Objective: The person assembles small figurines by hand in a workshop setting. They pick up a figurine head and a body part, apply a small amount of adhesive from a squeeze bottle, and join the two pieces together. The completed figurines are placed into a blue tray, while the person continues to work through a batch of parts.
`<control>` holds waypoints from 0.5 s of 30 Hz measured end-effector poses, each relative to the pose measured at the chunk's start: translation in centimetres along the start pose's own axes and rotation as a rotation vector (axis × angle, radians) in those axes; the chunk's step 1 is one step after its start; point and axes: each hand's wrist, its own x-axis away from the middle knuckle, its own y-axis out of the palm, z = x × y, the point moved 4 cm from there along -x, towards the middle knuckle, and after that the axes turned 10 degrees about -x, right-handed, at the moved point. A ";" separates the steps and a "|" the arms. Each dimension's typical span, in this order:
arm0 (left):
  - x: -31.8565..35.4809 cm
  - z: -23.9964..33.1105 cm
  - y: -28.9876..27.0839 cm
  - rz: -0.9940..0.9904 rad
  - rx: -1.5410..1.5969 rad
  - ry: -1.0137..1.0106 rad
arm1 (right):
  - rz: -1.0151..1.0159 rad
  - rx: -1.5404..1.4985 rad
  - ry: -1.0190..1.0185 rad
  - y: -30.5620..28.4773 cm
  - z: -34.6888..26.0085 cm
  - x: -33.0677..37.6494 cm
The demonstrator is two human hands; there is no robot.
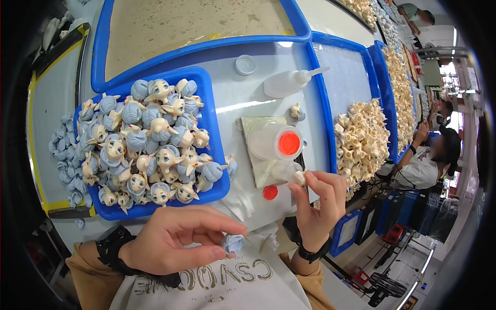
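Observation:
Between the thumb and fingers of my left hand is a small blue-grey doll hair piece, held in front of my shirt. My right hand pinches a small cream doll head piece at the lip of a small translucent cup. Right behind that cup stands a white tub with a round red-orange patch on its side facing right. Both sit on a flat pad. A red disc lies just in front of them.
At left, a blue tray is heaped with blue-haired doll heads; loose hair pieces lie beyond it. A white squeeze bottle and clear lid are farther back. Cream head pieces fill part of another tray at right. Co-workers sit beyond.

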 end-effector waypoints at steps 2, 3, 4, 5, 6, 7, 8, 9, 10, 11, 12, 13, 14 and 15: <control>-0.1 0.0 0.1 0.006 0.034 0.007 | 0.011 -0.014 0.005 0.0 0.2 0.2; -0.1 0.0 0.2 0.013 0.070 0.007 | 0.016 -0.021 0.008 0.0 0.2 0.3; -0.1 0.0 0.2 0.020 0.105 0.007 | 0.022 -0.029 0.013 0.0 0.3 0.4; -0.1 0.0 0.2 0.012 0.077 -0.003 | 0.028 -0.037 0.019 0.0 0.4 0.5; -0.1 0.0 0.1 0.003 0.048 -0.013 | 0.034 -0.045 0.023 0.1 0.4 0.5; -0.1 0.0 0.0 -0.006 0.019 -0.023 | 0.044 -0.059 0.035 0.1 0.5 0.6; -0.1 0.0 0.0 -0.001 0.020 -0.034 | 0.054 -0.074 0.047 0.1 0.6 0.7; -0.1 0.0 0.0 0.003 0.022 -0.044 | 0.064 -0.088 0.059 0.2 0.6 0.8; -0.1 -0.1 -0.1 0.008 0.023 -0.055 | 0.070 -0.097 0.063 0.1 0.7 0.9; -0.1 -0.1 -0.1 0.022 0.041 -0.048 | 0.075 -0.108 0.066 0.1 0.7 0.9; -0.1 -0.1 -0.1 0.037 0.059 -0.042 | 0.080 -0.119 0.069 0.1 0.7 1.0; -0.1 -0.1 -0.1 0.052 0.077 -0.035 | 0.119 -0.161 0.058 -0.1 0.5 1.2; -0.1 -0.1 0.0 0.050 0.079 -0.026 | 0.158 -0.204 0.048 -0.5 0.3 1.6; -0.2 -0.2 0.0 0.048 0.082 -0.016 | 0.197 -0.247 0.038 -0.9 -0.1 1.9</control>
